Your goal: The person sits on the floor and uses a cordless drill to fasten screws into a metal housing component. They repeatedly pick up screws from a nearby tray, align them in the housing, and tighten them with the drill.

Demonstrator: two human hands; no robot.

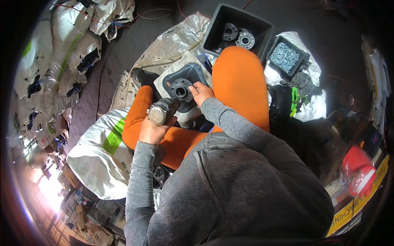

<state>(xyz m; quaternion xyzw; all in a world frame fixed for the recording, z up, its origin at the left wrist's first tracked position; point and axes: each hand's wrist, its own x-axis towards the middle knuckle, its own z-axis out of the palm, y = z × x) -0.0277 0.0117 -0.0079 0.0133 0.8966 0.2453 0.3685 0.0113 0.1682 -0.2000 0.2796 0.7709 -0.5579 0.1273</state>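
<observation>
Left hand (152, 131) was clamped around a power tool (159, 114), right hand (201, 93) was at a round flange's right edge, its grip unclear, flange (182, 84) lay between a dark housing's (192, 68) edges

A mottled grey long-sleeved top (246, 188) is worn with orange trousers (241, 80).

This looks like a workshop, with a power tool (158, 113) and flanged metal parts (245, 40) in a dark bin (246, 19). Right of the bin sits a tub (302, 57) of screws (285, 56); well left, stuffed white sacks (70, 43).
</observation>
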